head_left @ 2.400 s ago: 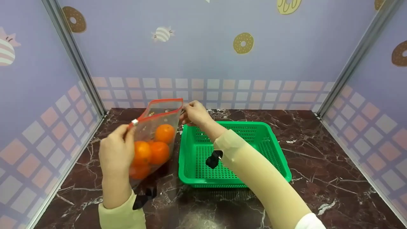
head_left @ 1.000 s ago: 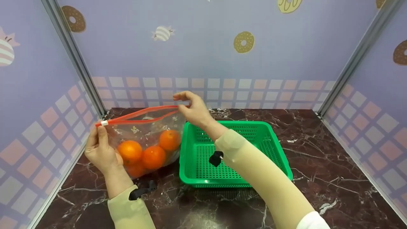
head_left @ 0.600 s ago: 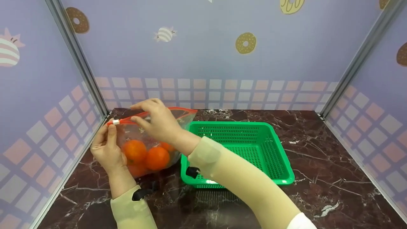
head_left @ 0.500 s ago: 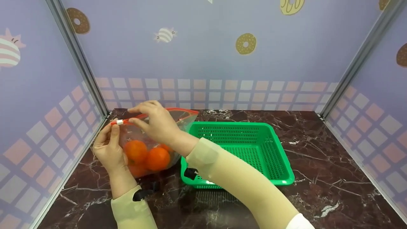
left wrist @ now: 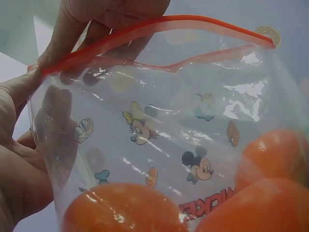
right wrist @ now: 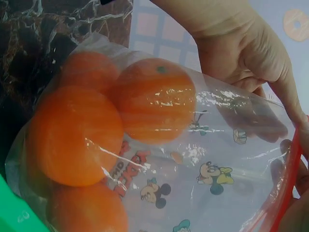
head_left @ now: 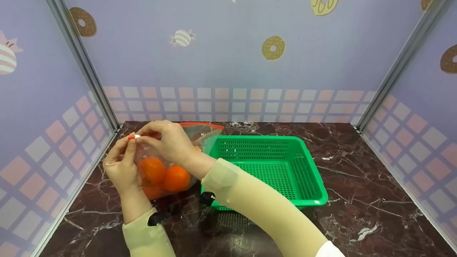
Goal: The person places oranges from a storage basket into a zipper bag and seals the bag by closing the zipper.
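Observation:
A clear zip bag (head_left: pixel 210 137) with a red zip edge and printed cartoon figures holds several oranges (head_left: pixel 151 169). It stands tilted left of the green basket, its mouth gaping toward the right end. At its upper left corner my left hand (head_left: pixel 123 169) pinches the zip edge between thumb and fingers. Thumb and index of my right hand (head_left: pixel 173 141) pinch the small white slider (head_left: pixel 137 136) right beside it. In the left wrist view the red zip edge (left wrist: pixel 203 19) runs across the top. In the right wrist view the oranges (right wrist: pixel 75 135) bunch at the bag's bottom.
A green perforated basket (head_left: pixel 314 175) sits at the middle right, with nothing visible in it. The dark marbled tabletop (head_left: pixel 364 200) is bounded by patterned walls (head_left: pixel 228 71) at the back and both sides.
My right hand has left the bag's right end, moved left along the zip and taken hold of the slider. My left hand has moved left and lower, keeping the corner.

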The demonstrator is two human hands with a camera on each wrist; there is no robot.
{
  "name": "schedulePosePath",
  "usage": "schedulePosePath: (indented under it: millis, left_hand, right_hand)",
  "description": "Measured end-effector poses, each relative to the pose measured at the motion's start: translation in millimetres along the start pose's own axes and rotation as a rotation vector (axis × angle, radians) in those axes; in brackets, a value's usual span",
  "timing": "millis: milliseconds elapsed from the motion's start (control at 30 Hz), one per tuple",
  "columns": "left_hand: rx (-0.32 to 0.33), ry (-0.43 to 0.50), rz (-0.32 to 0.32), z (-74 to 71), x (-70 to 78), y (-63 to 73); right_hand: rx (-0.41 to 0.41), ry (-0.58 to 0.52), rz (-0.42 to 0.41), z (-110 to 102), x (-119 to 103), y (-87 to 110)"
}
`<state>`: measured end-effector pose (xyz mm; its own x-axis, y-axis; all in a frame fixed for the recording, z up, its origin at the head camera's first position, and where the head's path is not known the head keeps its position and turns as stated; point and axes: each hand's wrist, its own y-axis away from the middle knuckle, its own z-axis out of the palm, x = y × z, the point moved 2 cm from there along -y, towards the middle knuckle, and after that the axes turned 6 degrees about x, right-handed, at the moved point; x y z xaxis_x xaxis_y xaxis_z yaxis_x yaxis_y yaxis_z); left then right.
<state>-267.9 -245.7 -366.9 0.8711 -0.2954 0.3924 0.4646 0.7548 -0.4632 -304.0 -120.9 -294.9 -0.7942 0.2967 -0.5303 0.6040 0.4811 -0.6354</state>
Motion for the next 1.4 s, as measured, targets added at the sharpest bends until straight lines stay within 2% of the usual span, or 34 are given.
schedulePosePath:
  millis: [167,467,567,900,1167,1400]
  left_hand:
    - [0.006,-0.009,0.007,1.0,0.9,-1.3]
    - [0.084,0.027,-0.030,0.7,-2.7,0.3]
    - [0.100,0.029,-0.022,-0.9,-3.1,0.5]
    - [0.120,0.055,-0.006,-1.2,-1.6,-0.6]
    - [0.152,0.073,-0.017,-1.6,-1.4,-0.8]
    - [0.157,0.087,-0.009,-1.8,-1.6,-0.9]
  right_hand:
    - [-0.001,0.004,0.009,0,-1,0.1]
    - [-0.022,0.060,0.013,-2,3,-0.6]
    - [-0.016,0.061,0.014,-2,6,1.4]
    - [0.013,0.046,0.017,-9,18,4.9]
    - [0.012,0.050,0.020,-13,26,6.7]
    - [0.019,0.078,-0.010,-17,35,6.2]
